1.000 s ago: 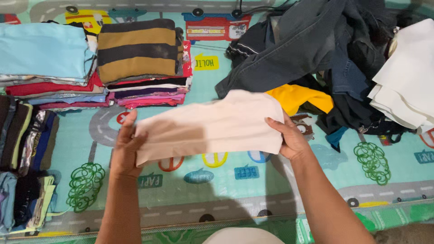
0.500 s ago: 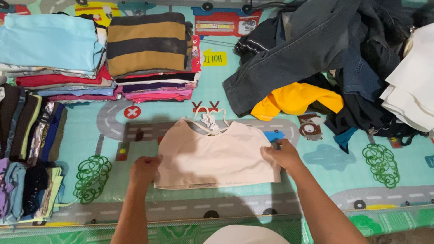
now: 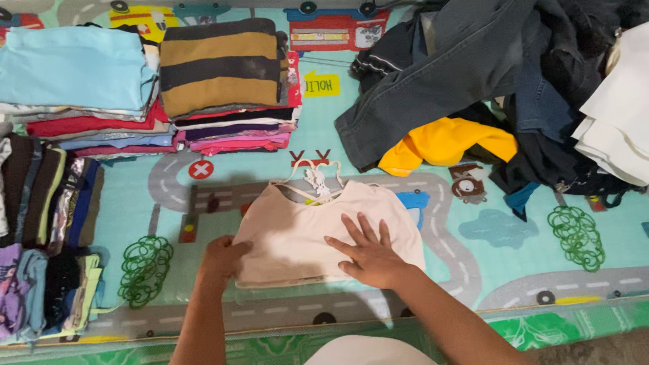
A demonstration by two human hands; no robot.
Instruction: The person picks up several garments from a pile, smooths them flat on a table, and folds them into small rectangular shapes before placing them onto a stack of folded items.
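A beige strappy top (image 3: 297, 223) lies flat on the patterned play mat (image 3: 473, 236), its thin white straps (image 3: 314, 177) bunched at the far edge. My right hand (image 3: 368, 250) rests flat on the top's right half, fingers spread. My left hand (image 3: 222, 260) pinches the top's near left corner between curled fingers.
Folded stacks stand at the far left: one topped by a light blue garment (image 3: 71, 67), one by a brown-and-black striped garment (image 3: 220, 64). More folded clothes (image 3: 47, 196) line the left edge. At the far right lies an unfolded heap with dark jeans (image 3: 439, 74), a yellow garment (image 3: 443, 142) and white cloth (image 3: 618, 115).
The beige top was held up in the air, then laid on the mat. My right hand has moved from its right edge onto its middle, palm down. My left hand stays at the left corner.
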